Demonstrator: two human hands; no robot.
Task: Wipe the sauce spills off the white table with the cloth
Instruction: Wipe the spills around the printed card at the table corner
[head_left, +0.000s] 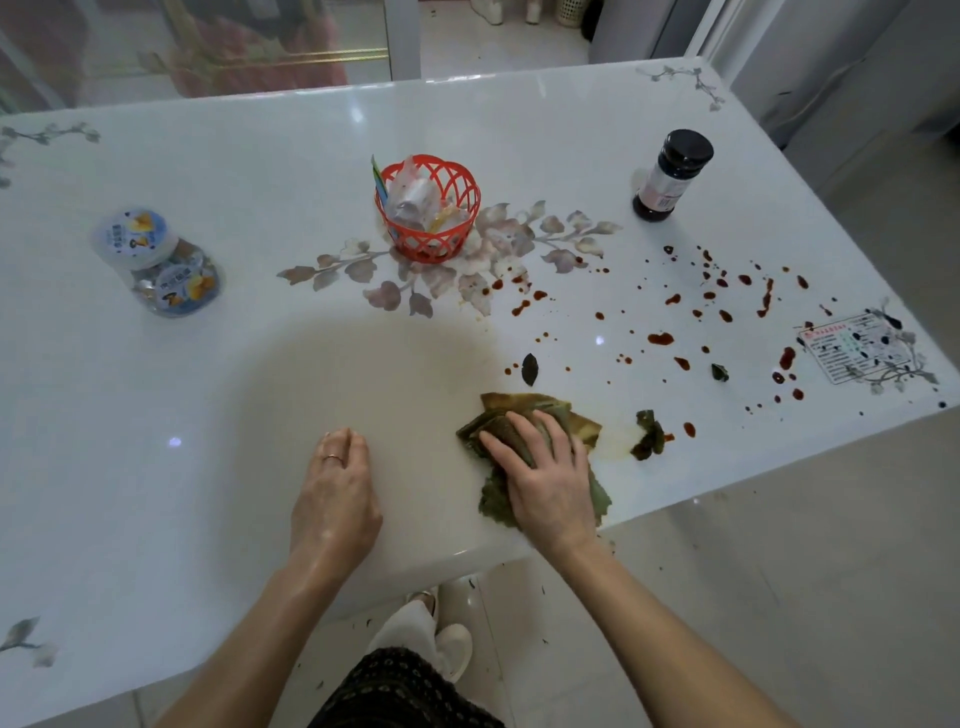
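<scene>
A crumpled olive-green cloth (582, 428) lies near the front edge of the white table (260, 374). My right hand (545, 478) presses flat on top of it, fingers spread. My left hand (337, 499) rests on the bare table to the left of the cloth, its fingers loosely curled and holding nothing. Red-brown sauce spills (660, 339) are scattered over the right half of the table. Dark leaf scraps lie among them: one (529, 369) just beyond the cloth, a clump (648, 436) to the cloth's right.
A red plastic basket (428, 244) with wrappers stands at the table's middle. A dark sauce bottle (670, 176) stands at the back right, a clear snack jar (156, 260) at the left. A printed sticker (847, 348) is near the right edge. Tiled floor lies beyond the edges.
</scene>
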